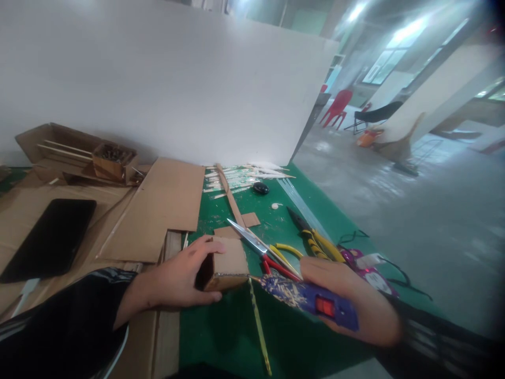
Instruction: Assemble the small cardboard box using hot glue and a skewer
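My left hand (179,276) is wrapped around a small cardboard box (230,258), thumb along its lower side and fingers over the top. In my right hand (347,295) is a blue-purple glue gun (307,300) with a red switch, its body crusted with pale bits. The glue gun's nozzle is at the box's right corner; whether it touches I cannot tell. A thin yellow patterned stick (259,326) runs down from just beside that corner. Scissors (264,250) with red handles lie behind the box, close to my right hand.
Yellow-and-black pliers (315,237) lie beyond my right hand near a purple power strip (366,271) with cords. Thin sticks (236,179) spread along the white partition (165,79). Cardboard sheets (153,205) and a black phone (49,237) are at left, before a cardboard tray (71,152).
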`<act>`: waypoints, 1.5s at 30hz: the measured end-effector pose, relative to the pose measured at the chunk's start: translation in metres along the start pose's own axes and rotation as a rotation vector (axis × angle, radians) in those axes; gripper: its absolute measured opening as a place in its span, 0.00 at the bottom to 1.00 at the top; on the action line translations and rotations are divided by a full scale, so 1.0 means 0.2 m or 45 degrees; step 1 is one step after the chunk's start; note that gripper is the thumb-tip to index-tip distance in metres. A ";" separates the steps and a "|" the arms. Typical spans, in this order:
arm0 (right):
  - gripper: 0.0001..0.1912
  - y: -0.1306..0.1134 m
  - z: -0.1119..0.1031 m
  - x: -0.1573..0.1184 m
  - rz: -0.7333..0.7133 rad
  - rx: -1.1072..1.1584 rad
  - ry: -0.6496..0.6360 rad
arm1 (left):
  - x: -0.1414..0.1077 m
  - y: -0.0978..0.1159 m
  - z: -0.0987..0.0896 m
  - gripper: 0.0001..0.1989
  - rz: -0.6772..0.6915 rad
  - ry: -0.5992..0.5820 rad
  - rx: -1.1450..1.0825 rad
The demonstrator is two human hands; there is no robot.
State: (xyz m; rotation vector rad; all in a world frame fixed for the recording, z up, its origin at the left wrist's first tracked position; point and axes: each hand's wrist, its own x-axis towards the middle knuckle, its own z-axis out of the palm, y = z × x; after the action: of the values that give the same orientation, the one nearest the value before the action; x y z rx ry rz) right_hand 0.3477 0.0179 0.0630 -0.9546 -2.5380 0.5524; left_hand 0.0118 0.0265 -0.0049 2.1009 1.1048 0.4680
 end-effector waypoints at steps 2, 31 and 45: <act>0.05 0.00 0.00 0.00 0.012 -0.005 -0.002 | 0.00 0.00 0.00 0.40 -0.010 -0.001 -0.006; 0.07 -0.04 -0.03 0.01 -0.001 0.040 -0.012 | 0.00 0.00 0.00 0.40 0.037 0.008 -0.001; 0.08 -0.06 -0.02 0.04 0.017 -0.073 0.085 | 0.00 0.01 -0.01 0.40 0.048 0.026 -0.009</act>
State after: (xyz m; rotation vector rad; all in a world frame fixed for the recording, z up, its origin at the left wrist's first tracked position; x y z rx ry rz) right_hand 0.3378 0.0151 0.0746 -0.9939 -2.5022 0.4465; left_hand 0.0118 0.0262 -0.0031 2.1182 1.0754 0.5118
